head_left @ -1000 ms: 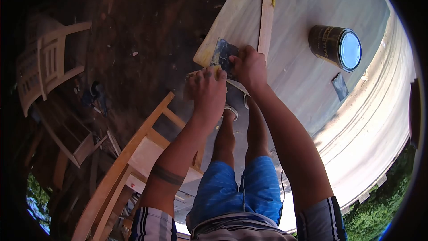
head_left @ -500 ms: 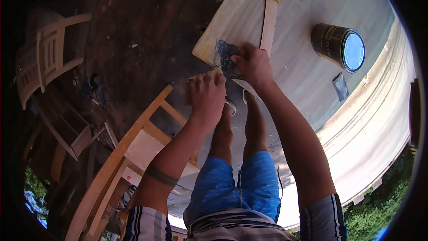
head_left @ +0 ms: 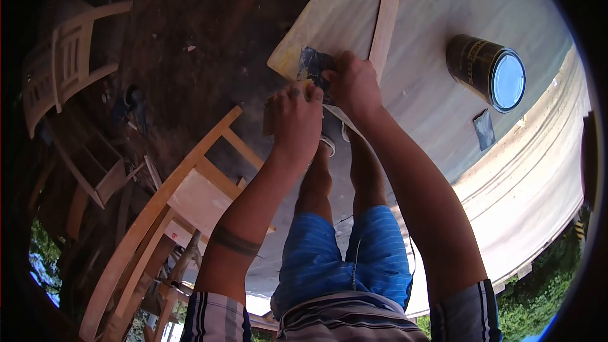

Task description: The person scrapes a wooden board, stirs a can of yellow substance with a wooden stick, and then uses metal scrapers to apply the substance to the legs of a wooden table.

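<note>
nudged upward, left hand (head_left: 296,123) and right hand (head_left: 354,85) keep fingers clamped on sandpaper (head_left: 311,63) (long axis pointing away).

The right hand (head_left: 354,85) pinches a dark sheet (head_left: 311,63) against the corner of a pale board (head_left: 329,19); the curled left hand (head_left: 296,120) sits just beside it; a wooden strip (head_left: 385,19) lies along the board; a can (head_left: 484,69) sits well apart.

Lidded metal can (head_left: 484,69), small dark scrap (head_left: 484,129) near it — pale wooden chair (head_left: 63,66) well apart, far left.
</note>
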`<state>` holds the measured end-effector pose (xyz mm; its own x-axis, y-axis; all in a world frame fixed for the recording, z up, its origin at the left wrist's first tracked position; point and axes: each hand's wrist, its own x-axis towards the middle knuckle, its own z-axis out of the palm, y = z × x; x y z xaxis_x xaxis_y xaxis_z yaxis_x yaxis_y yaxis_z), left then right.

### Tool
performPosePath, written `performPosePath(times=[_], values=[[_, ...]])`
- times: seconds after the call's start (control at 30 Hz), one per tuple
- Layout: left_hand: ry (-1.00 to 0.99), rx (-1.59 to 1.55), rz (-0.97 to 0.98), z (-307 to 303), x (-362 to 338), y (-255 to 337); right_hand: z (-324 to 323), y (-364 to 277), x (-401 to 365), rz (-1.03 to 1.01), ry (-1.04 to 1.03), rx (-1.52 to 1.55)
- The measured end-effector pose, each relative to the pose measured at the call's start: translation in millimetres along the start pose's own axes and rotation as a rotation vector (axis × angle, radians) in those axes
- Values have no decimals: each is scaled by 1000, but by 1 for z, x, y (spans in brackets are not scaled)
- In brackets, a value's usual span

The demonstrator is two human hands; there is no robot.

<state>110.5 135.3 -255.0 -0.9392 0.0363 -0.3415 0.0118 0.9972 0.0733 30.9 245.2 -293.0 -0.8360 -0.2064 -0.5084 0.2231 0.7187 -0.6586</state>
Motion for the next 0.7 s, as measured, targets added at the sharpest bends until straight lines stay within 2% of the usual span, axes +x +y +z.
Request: performPosePath(times=[0.13,0.4,0.5,0.6,0.7], values=[[-24,-40,-31,1,-7,3,-3,-4,0,43,-49,-41],[-87,2,-37,0,-10,3,4,5,-2,-75,57,-4],[7,6,-20,3,12,4,6,6,-3,-61,20,-14],[-68,-27,-58,-2,-10,4,2,2,-6,-46,-24,-33],[5,-28,-58,-3,5,6,-1,2,2,-64,0,-25]])
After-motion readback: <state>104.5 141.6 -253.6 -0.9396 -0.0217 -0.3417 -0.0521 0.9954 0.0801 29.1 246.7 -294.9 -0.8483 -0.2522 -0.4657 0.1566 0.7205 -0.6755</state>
